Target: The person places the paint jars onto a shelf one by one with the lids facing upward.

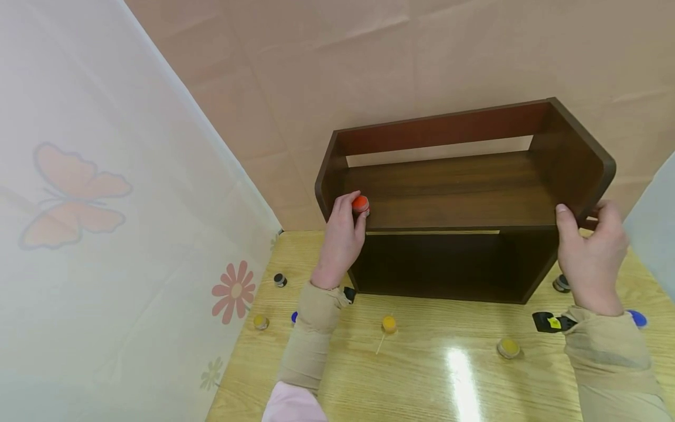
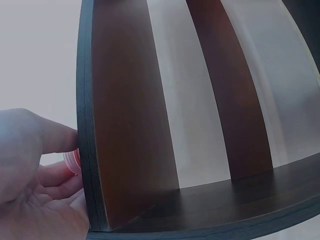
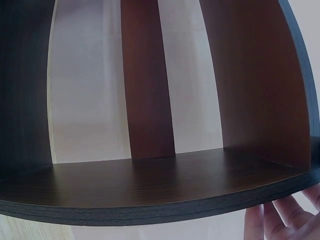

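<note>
Step in hand, as I judge it: placing or picking up the red jar [image 1: 361, 205] at the shelf [image 1: 572, 152]. Which of the two, I cannot determine.

Location: the jar is at the shelf's left end, at the front edge of the upper board [image 1: 448, 193]. Whether its base bears on the board is not visible to me.

Hands: my left hand [image 1: 341, 240] pinches the jar between thumb and fingers. My right hand [image 1: 595, 255] grips the shelf's right side, fingers round the outer face; I read this as steadying.

Also noted on the table [image 1: 416, 381]: an orange jar [image 1: 389, 324] and a yellow jar [image 1: 508, 347] in front of the shelf, a black jar [image 1: 280, 280] off its left side.

Next move, in my judgement: if placing, seat the base flat, back from the shelf's front edge, before releasing; if removing, lift clear of its left side. Either way, my right hand should hold the shelf firm.
</note>
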